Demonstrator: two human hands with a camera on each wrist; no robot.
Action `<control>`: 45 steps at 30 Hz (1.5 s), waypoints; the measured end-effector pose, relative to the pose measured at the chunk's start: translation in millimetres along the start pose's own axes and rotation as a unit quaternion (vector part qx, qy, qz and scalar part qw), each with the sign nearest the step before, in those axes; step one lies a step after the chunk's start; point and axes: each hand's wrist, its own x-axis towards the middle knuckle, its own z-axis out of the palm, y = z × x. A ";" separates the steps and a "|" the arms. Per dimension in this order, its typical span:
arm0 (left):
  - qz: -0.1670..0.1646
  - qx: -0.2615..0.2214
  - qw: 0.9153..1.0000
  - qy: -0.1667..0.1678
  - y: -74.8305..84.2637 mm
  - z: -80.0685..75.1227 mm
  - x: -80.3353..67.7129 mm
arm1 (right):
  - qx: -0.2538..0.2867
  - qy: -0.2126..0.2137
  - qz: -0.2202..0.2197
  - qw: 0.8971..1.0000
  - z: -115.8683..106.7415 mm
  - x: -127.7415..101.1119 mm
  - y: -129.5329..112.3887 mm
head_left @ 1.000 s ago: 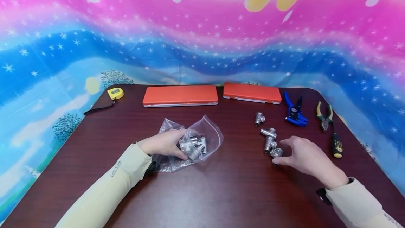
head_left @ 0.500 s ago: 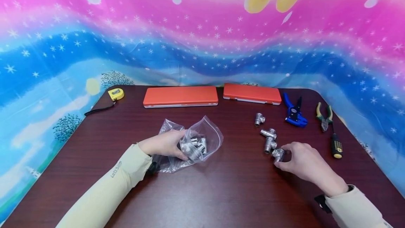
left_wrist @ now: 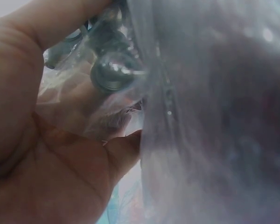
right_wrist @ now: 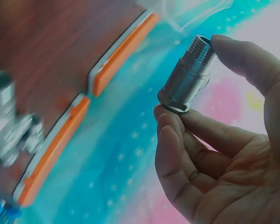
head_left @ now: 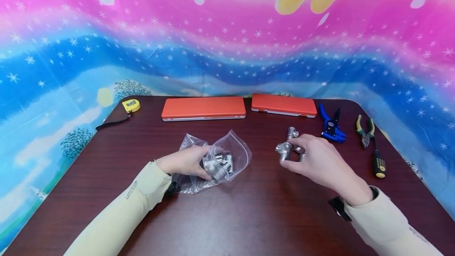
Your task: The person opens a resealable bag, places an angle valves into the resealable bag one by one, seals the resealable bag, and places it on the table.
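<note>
From the head cam we've got the left hand (head_left: 185,162) gripping a clear plastic bag (head_left: 227,155) full of metal fittings, bag resting on the dark table (head_left: 249,216). The right hand (head_left: 318,161) is up off the table, pinching a threaded metal fitting (head_left: 284,150) between thumb and fingertips, just right of the bag. One more fitting (head_left: 292,132) sits on the table right behind it. Along the back edge we see two orange cases (head_left: 203,108), a yellow tape measure (head_left: 130,105), blue cutters (head_left: 330,125), pliers (head_left: 364,129) and a screwdriver (head_left: 378,165).

Left wrist cam: the palm (left_wrist: 42,154) curls around the bag film (left_wrist: 107,107), a fitting showing through it.

Right wrist cam: the fitting (right_wrist: 187,77) is held end to end, thumb on the threaded tip, fingers (right_wrist: 177,140) under the wide end.
</note>
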 end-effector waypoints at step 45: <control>-0.024 -0.004 0.999 -0.025 0.1 -0.6 -2.5 | -0.025 -0.090 -0.009 0.996 -7.8 53.8 57.7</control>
